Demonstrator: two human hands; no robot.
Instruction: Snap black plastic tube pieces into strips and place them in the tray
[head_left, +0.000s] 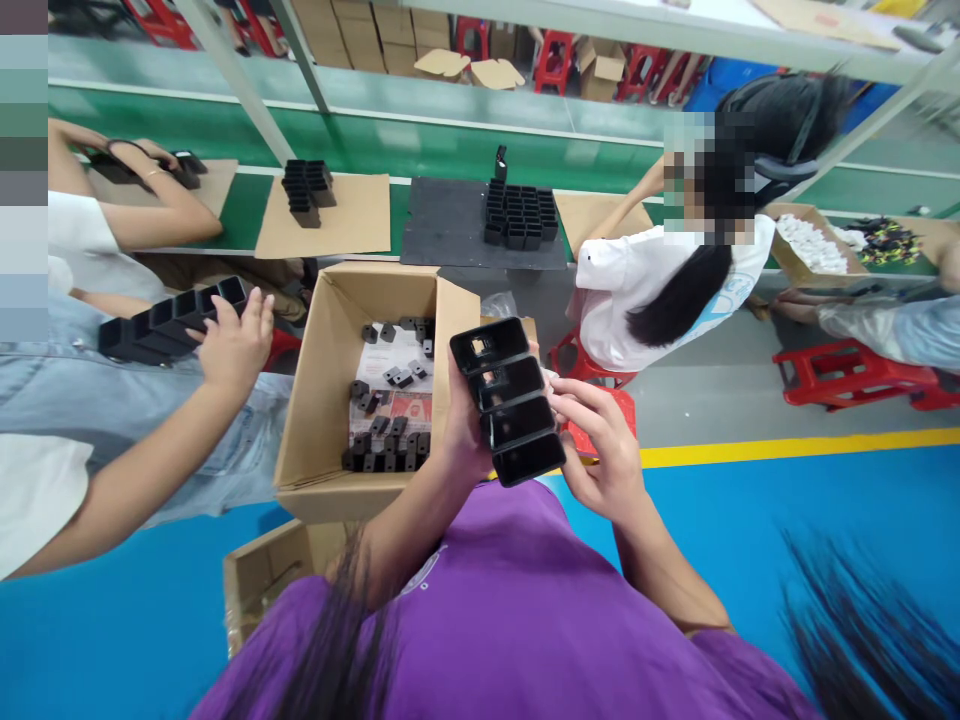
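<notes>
My left hand (463, 425) grips a row of several black plastic boxes (517, 415) from its left side, with the glossy open ends facing up toward me. My right hand (604, 445) is at the row's right side, fingers bent and fingertips against it. A small white bit (551, 380) shows at those fingertips; I cannot make out what it is. Just left of the held row stands an open cardboard carton (319, 400). Inside it, small black boxes (390, 445) lie on printed paper, some in rows and some loose.
At left, a co-worker's hand (236, 340) holds a row of black boxes (176, 320). Another co-worker (675, 280) sits at the green bench ahead. Black boxes stand on a dark mat (442, 220) and on a cardboard sheet (352, 215). Red stools (855, 370) stand at right.
</notes>
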